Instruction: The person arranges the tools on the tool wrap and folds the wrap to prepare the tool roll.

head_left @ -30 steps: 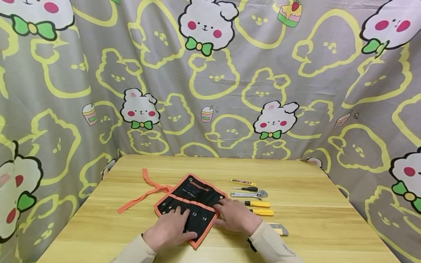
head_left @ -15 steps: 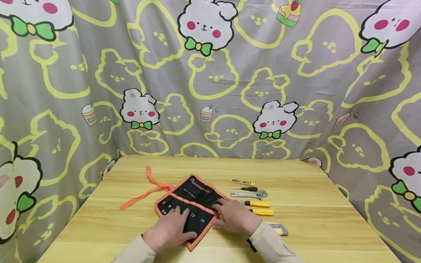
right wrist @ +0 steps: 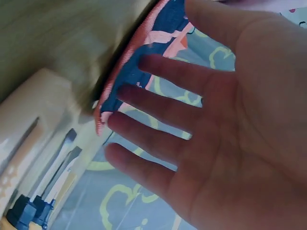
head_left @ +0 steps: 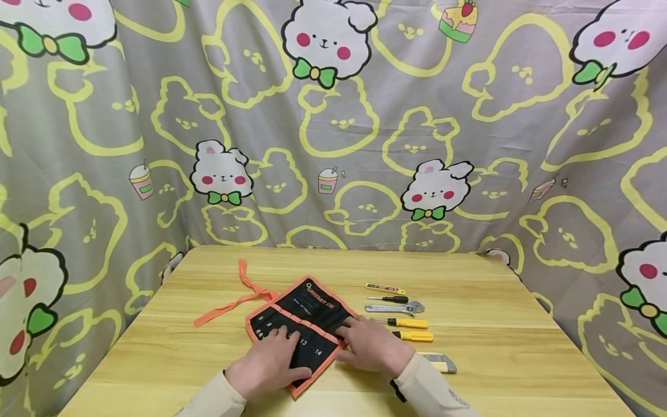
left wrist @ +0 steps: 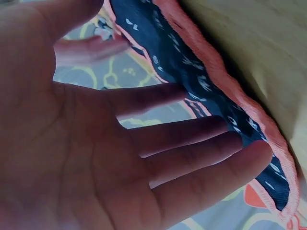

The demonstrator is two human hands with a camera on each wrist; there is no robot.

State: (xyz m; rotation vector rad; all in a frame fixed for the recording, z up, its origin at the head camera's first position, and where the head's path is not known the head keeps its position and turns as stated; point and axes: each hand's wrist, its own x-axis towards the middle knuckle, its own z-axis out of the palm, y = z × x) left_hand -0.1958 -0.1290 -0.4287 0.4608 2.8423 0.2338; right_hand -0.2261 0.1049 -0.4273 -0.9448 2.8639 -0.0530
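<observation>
A black tool pouch (head_left: pixel 319 311) with orange trim and white-numbered pockets lies flat and unfolded on the table, set at a slant. My left hand (head_left: pixel 268 360) rests on its lower pockets, fingers spread and fairly straight. On the pouch's right edge lie the fingers of my right hand (head_left: pixel 371 343). Both palms show in the wrist views, with nothing gripped; the fingertips reach the pouch (left wrist: pixel 144 28) on the left and its orange border (right wrist: pixel 120 62) on the right. Orange ties (head_left: pixel 242 270) trail from the pouch's left side.
Right of the pouch, tools lie in a column: a small yellow packet (head_left: pixel 384 288), a black-handled screwdriver (head_left: pixel 397 299), an adjustable wrench (head_left: pixel 391 308), two yellow-handled screwdrivers (head_left: pixel 413 323) and a utility knife (head_left: pixel 443 364), partly behind the right wrist. A patterned curtain (head_left: pixel 344 116) surrounds the wooden table (head_left: pixel 495 324).
The pouch has turned slightly clockwise under my hands: its top corner and ties have shifted right, its bottom corner left. The hands have barely moved; the tools lie still.
</observation>
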